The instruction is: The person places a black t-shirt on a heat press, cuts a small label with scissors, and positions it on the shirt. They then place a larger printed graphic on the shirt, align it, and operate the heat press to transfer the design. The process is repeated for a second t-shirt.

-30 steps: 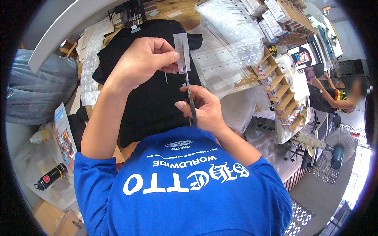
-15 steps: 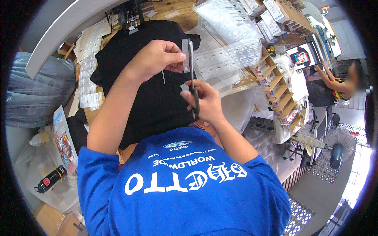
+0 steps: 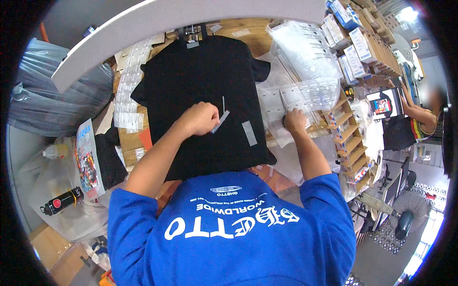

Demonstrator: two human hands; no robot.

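A black shirt (image 3: pixel 210 76) lies spread over the wooden table in front of me. Above its middle, my left hand (image 3: pixel 201 119) is closed with a small grey label strip (image 3: pixel 221 122) pinched at the fingertips. Past those fingers a thin pale sliver (image 3: pixel 223 104) lies on the cloth. A wider grey strip (image 3: pixel 249 133) rests on the shirt's right half. Off the shirt's right side, my right hand (image 3: pixel 296 120) is closed around the handles of scissors (image 3: pixel 285 101), whose blades point away over clear printed sheets (image 3: pixel 310 91). The handles are mostly hidden by the fingers.
Printed label sheets (image 3: pixel 129 90) run along the shirt's left. A stack of plastic bags (image 3: pixel 305 47) lies back right, near cardboard compartments (image 3: pixel 346 133) and small boxes (image 3: pixel 360 45). A pale curved bar (image 3: pixel 191 13) crosses overhead. Another person (image 3: pixel 420 114) handles a framed print at the far right.
My hands have moved apart. The scissors went right, away from the strip, over the clear sheets. My left hand came lower over the shirt, and a grey strip now lies on the cloth.
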